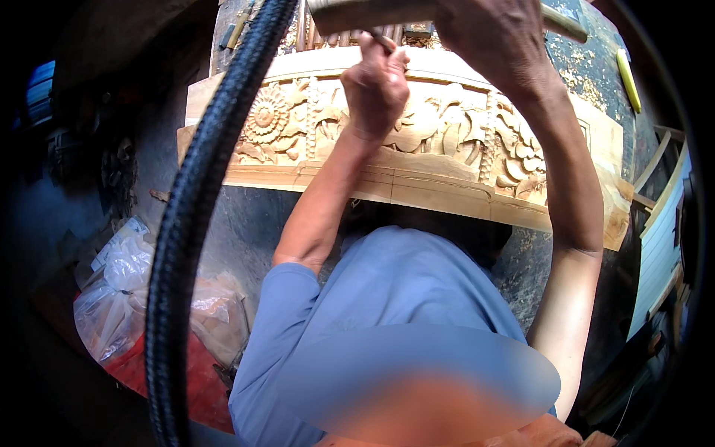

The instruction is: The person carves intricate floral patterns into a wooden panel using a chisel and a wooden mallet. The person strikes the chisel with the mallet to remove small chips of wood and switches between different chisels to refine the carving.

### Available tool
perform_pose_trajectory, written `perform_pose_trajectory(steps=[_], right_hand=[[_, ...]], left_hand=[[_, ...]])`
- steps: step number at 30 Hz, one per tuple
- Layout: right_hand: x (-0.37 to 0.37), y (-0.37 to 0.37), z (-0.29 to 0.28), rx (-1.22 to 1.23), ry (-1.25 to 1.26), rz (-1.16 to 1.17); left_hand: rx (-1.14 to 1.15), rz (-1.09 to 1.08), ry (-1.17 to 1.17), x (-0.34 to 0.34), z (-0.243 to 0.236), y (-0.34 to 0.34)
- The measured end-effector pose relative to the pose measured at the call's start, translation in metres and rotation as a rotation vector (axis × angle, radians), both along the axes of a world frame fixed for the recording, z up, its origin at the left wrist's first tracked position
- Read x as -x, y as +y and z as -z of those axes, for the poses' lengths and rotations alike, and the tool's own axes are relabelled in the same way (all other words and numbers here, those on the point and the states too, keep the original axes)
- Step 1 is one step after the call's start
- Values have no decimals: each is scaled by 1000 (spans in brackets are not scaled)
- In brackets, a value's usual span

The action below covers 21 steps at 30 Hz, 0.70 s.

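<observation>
A: Where is the left hand (376, 86)?
B: Top centre of the frame, over the carved wooden panel (428, 138). It is clenched around a slim tool (384, 42), whose dark end pokes out above the fist; I can't see the lower end.
A: And the right hand (495, 45)?
B: At the upper edge, right of centre, wrapped around the handle of a wooden mallet (372, 13). The mallet's head reaches left, above the other fist. Whether it touches the tool, I can't tell.
A: How does the panel lie?
B: Across the upper middle of the frame, on a dark counter (607, 52). A round flower (267, 115) is carved at its left, leaves (521, 160) at its right, and thin lines run along the plain lower strip.
A: What else is about?
B: Wood chips (585, 82) on the counter at upper right, near a long yellow thing (629, 82). More tools (302, 30) stand in a row beyond the panel. Lower left, a clear plastic bag (123, 276) sits by a red sheet (208, 380), and a thick braided cable (186, 223) crosses in front.
</observation>
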State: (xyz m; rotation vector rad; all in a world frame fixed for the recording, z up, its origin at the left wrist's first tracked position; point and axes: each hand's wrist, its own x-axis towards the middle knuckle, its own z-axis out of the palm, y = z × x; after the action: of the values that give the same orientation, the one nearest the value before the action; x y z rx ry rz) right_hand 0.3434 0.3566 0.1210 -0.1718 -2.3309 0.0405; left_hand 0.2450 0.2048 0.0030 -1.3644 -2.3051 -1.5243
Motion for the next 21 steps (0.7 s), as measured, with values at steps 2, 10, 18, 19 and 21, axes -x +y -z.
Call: perform_pose_trajectory(steps=[2, 10, 18, 19, 21], right_hand=[[1, -3, -11, 178, 216, -43], [2, 8, 6, -211, -81, 54], [-4, 1, 17, -34, -9, 22], [-5, 2, 18, -77, -52, 30], [-7, 3, 11, -117, -54, 9]], left_hand=[[-71, 69, -389, 12, -3, 0], [12, 40, 141, -1, 5, 1], [-69, 50, -245, 0, 0, 5], [-15, 48, -136, -7, -5, 5], [-21, -2, 190, -10, 5, 3]])
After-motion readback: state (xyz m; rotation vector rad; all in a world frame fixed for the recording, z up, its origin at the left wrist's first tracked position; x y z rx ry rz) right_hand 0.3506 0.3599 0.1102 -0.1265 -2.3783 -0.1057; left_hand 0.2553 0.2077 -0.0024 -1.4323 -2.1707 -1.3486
